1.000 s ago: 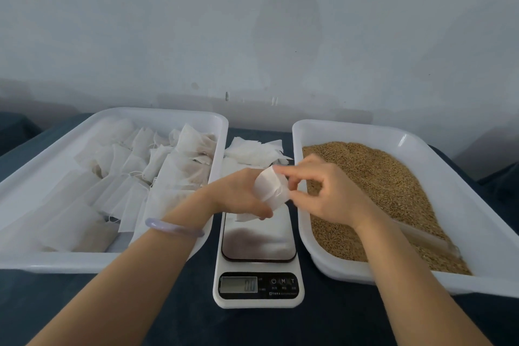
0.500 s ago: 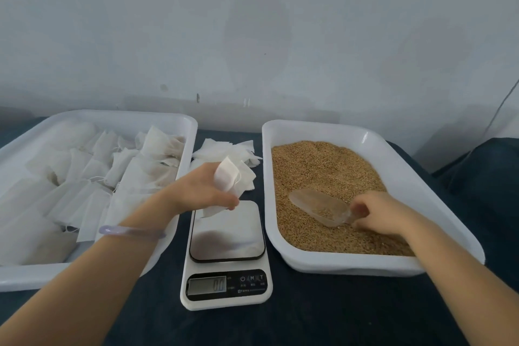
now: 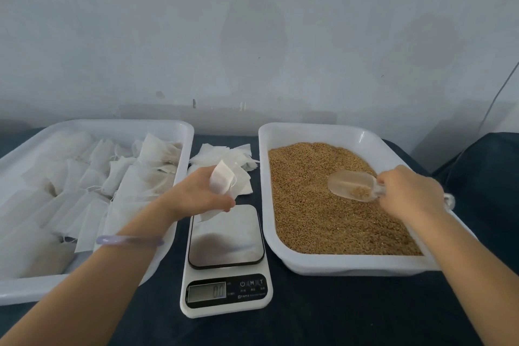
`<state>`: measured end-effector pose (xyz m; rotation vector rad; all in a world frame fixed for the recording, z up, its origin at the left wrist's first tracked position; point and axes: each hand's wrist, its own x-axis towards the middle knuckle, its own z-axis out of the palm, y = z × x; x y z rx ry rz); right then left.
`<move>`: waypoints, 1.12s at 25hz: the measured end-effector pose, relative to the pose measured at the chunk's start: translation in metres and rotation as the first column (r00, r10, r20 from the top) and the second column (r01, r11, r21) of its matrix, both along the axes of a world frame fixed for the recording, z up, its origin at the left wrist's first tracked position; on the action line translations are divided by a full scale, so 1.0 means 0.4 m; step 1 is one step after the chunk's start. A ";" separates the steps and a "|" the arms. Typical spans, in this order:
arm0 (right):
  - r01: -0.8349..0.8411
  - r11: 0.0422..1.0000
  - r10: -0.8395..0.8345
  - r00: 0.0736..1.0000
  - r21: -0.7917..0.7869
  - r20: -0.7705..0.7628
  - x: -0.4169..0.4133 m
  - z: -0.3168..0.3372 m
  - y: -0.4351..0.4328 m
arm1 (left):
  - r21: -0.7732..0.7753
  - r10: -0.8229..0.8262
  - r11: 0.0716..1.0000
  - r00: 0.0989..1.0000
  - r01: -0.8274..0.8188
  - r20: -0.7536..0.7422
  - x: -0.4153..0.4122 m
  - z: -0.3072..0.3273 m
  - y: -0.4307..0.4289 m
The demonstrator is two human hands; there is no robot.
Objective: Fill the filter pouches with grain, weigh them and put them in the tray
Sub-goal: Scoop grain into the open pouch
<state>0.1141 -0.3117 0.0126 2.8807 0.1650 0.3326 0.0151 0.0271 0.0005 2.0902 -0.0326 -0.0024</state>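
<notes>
My left hand [image 3: 198,195] grips a white filter pouch [image 3: 222,181] just above the far edge of the kitchen scale [image 3: 226,258], whose steel platform is bare and whose display reads 0.0. My right hand [image 3: 408,191] holds the handle of a clear plastic scoop [image 3: 352,185] over the brown grain [image 3: 323,205] in the white tray on the right [image 3: 348,264]. A small heap of grain lies in the scoop. The white tray on the left [image 3: 118,125] holds several pouches [image 3: 84,185].
A pile of flat white pouches [image 3: 224,154] lies on the dark cloth between the two trays, behind the scale. A pale wall stands close behind. A thin cable runs down the wall at the far right [image 3: 502,95].
My right hand left the pouch, went to the grain tray, took the scoop and lifted it with a little grain. My left hand kept the pouch above the scale.
</notes>
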 end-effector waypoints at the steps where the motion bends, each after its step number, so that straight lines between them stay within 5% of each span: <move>1: 0.000 0.999 0.001 1.000 -0.046 0.014 0.000 0.001 0.009 | 0.001 0.003 1.000 1.000 -0.003 -0.003 0.001 -0.001 0.000; 3: -0.037 0.999 0.037 0.999 -0.021 -0.036 0.002 -0.013 0.032 | 0.002 0.009 1.000 1.000 -0.009 -0.005 0.002 -0.001 0.001; 8: -0.011 0.895 0.180 0.924 0.446 -0.338 0.015 -0.064 0.046 | 0.009 0.024 1.000 1.000 -0.024 -0.004 -0.002 -0.002 0.002; 13: -0.028 0.912 0.171 0.932 0.409 -0.318 0.018 -0.071 0.010 | 0.042 0.033 0.999 0.999 -0.032 -0.007 0.002 -0.003 0.001; 19: -0.042 0.776 0.285 0.914 0.629 -0.290 -0.006 -0.061 -0.014 | 0.108 0.035 0.994 0.999 -0.034 -0.008 0.001 -0.004 -0.002; 28: -0.108 0.930 0.178 0.969 0.352 -0.173 -0.043 -0.024 -0.069 | 0.164 -0.040 0.986 0.992 0.020 0.120 0.033 0.061 -0.130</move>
